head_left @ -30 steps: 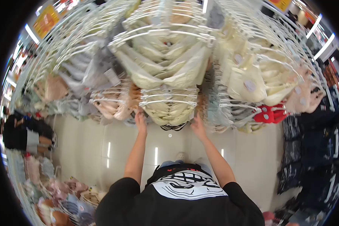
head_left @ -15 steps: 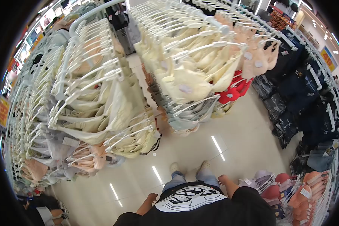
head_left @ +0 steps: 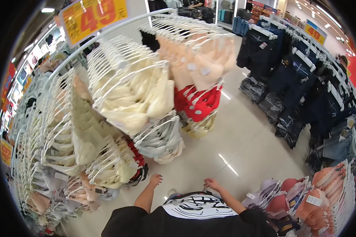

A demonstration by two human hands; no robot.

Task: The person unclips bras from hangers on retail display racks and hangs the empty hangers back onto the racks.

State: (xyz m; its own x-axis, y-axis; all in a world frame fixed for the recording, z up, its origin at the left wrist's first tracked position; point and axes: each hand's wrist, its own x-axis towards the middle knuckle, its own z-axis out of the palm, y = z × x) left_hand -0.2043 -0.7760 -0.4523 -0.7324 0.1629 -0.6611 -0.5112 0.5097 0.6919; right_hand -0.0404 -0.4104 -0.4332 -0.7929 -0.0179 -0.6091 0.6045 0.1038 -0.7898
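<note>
My left hand point(head_left: 156, 179) hangs in front of me over the floor, fingers apart and nothing in it. Nearest to it are the low-hung cream bras point(head_left: 114, 164) and some red and black garments point(head_left: 138, 172), which it does not touch. With its fingers loosely spread, my right hand point(head_left: 212, 184) is held before my waist, also holding nothing. Ahead, cream bras point(head_left: 134, 98) hang on white hangers above pale grey ones point(head_left: 160, 136). Peach bras point(head_left: 197, 59) and red ones point(head_left: 197, 103) hang just beyond.
Dark jeans point(head_left: 292, 85) line a rack on the right, with plastic-wrapped packs below. Coral and mauve bras point(head_left: 316, 201) stand close by my right arm. A yellow price sign point(head_left: 93, 19) tops the left rack. Tiled floor point(head_left: 241, 138) runs between the racks.
My view has moved forward and tilted up, so the bra racks now sit further left. Both hands have risen in front of me, and the yellow sign has come into view.
</note>
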